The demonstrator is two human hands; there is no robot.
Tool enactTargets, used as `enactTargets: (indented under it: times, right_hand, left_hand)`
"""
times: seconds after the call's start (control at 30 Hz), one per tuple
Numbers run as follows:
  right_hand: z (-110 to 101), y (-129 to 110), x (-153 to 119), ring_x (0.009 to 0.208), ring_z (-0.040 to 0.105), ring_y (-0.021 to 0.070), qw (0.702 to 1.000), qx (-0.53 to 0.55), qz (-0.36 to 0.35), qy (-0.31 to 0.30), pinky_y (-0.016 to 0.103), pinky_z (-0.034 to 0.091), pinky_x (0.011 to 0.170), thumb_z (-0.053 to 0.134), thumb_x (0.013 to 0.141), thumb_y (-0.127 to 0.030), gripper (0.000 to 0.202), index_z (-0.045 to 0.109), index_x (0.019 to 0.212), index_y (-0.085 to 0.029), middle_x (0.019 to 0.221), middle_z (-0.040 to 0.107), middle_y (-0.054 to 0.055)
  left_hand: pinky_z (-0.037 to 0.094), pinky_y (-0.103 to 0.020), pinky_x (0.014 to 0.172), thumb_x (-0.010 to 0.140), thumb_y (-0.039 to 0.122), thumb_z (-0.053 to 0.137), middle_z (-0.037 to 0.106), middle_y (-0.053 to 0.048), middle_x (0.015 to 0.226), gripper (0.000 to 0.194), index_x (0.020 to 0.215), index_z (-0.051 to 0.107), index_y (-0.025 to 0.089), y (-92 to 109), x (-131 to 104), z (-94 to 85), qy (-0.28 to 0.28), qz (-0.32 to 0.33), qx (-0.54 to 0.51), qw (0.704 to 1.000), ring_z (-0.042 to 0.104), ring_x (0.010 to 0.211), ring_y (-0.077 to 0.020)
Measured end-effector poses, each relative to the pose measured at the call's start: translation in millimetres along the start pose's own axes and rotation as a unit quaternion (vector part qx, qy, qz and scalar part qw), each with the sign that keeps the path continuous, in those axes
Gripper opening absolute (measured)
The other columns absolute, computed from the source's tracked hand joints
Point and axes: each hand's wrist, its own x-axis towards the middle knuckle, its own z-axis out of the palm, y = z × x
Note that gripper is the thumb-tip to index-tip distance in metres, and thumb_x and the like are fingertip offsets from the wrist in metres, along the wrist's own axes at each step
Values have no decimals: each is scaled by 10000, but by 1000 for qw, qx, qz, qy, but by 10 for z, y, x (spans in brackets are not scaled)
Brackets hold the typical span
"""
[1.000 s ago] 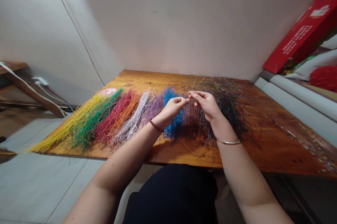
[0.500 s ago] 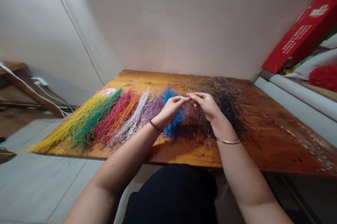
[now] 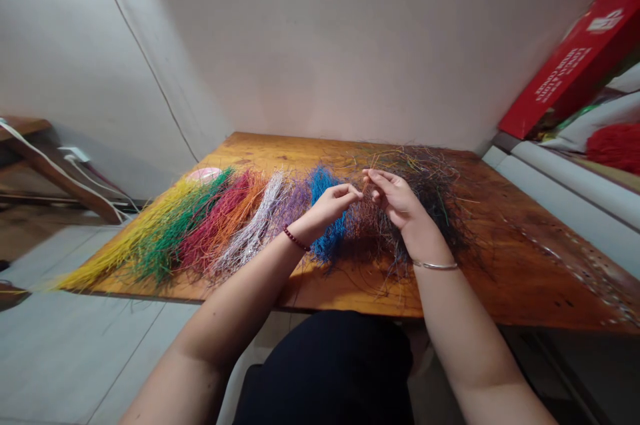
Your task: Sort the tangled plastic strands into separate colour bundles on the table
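Over the wooden table, my right hand (image 3: 396, 198) pinches a few thin orange wire strands (image 3: 369, 177) between thumb and fingertips. Close beside it, my left hand (image 3: 331, 205) is closed in a pinch near the lower end of those strands; what its fingertips hold is too small to make out. Beneath my left hand lies a bundle of blue strands (image 3: 330, 235). Dark mixed strands (image 3: 440, 205) are heaped behind and to the right of my right hand, with brownish strands (image 3: 361, 220) below the gap between both hands.
Leftward lie purple (image 3: 296, 202), white (image 3: 257, 218), orange (image 3: 235, 222), red (image 3: 213, 228), green (image 3: 173, 248) and yellow (image 3: 130, 238) bundles. A pinkish round item (image 3: 205, 174) sits behind them. A red box (image 3: 570, 58) stands at right, beyond the table (image 3: 500, 265).
My hands have drawn slightly apart. The right hand has shifted a little right with the orange strands, which now stand out more; the left fingertips have dropped slightly.
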Motion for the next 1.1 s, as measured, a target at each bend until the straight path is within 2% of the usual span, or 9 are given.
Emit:
enactTargets:
  times: [0.2,0.4,0.57,0.9,0.97,1.1]
  right_hand:
    - [-18,-7,23,478,421,20,999,24,-36,33,158,335,410,835,600,-447,351,750,868,-236,821,668,-14]
    - [-9,-11,33,479,432,34,991,-30,-93,86,188,358,430,837,579,-457,379,734,837,-200,816,684,13]
    - [-4,-18,30,474,429,45,989,-65,-92,99,204,362,430,822,573,-508,431,699,832,-186,807,682,22]
    - [14,-29,8,479,458,56,991,-69,-105,50,205,384,445,813,600,-530,431,638,777,-178,755,674,20]
    - [32,-28,-7,510,495,74,990,-81,-106,37,212,405,458,817,593,-532,431,642,764,-177,740,672,25]
    - [53,-5,-25,584,568,113,987,-111,-113,5,228,448,491,806,610,-539,424,659,780,-180,742,676,34]
  left_hand:
    - [190,-229,488,792,332,577,360,55,584,174,738,563,168,-1,-9,6,-34,-8,21,999,289,510,-69]
    - [189,-228,481,774,334,586,357,52,580,183,695,538,176,11,-10,3,-40,-23,16,999,286,506,-71]
    - [191,-229,481,769,336,582,357,50,588,183,690,530,179,25,-16,9,-36,-29,21,999,288,509,-73]
    - [192,-207,472,796,360,602,369,50,612,215,723,517,177,-16,-19,-7,-45,-14,-27,999,295,516,-64]
    - [209,-196,477,805,394,614,410,45,639,242,750,514,180,-19,-25,-10,-43,-5,-47,998,326,531,-62]
    - [278,-185,515,797,471,639,585,-6,814,311,823,542,177,-38,-10,1,-41,18,-70,997,433,608,-64]
